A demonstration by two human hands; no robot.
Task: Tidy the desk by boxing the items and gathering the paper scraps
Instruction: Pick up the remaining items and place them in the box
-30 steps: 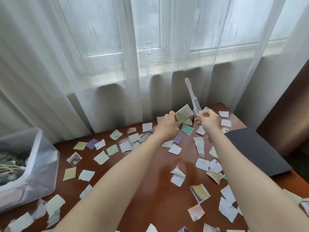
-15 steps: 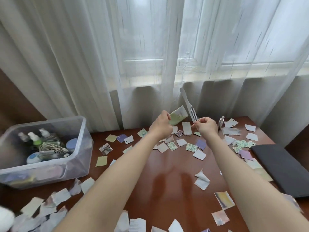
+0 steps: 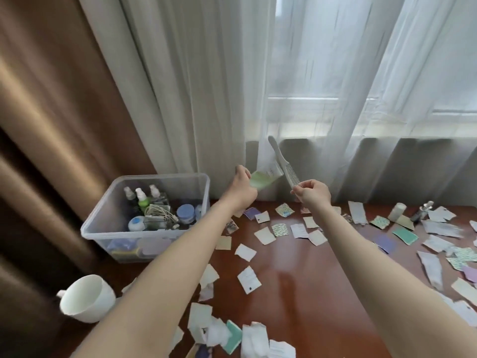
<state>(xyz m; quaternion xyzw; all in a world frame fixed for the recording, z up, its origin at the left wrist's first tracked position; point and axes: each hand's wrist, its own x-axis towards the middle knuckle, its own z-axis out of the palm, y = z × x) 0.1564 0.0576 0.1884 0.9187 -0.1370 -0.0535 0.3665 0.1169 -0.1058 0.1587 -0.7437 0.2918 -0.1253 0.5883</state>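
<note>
Though nr box (image 3: pixel 121 235), scraps (image 3: pixel 249 280) everywhere

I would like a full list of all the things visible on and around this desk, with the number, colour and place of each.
Storage box: one, clear plastic, desk's far left.
Spray bottles: three, white caps, one green, inside the box.
Cup: one, white, near left.
Paper scraps: many, white, green and purple, scattered over the desk.
Small containers: two, one white, one dark, far right.
Desk: one, reddish brown.
Curtains: sheer white at the window, brown at left.
Comb: one, pale grey, held by the right hand.
Tube: one, green, held by the left hand.
Left hand: grips the tube.
Right hand: pinches the comb.
</note>
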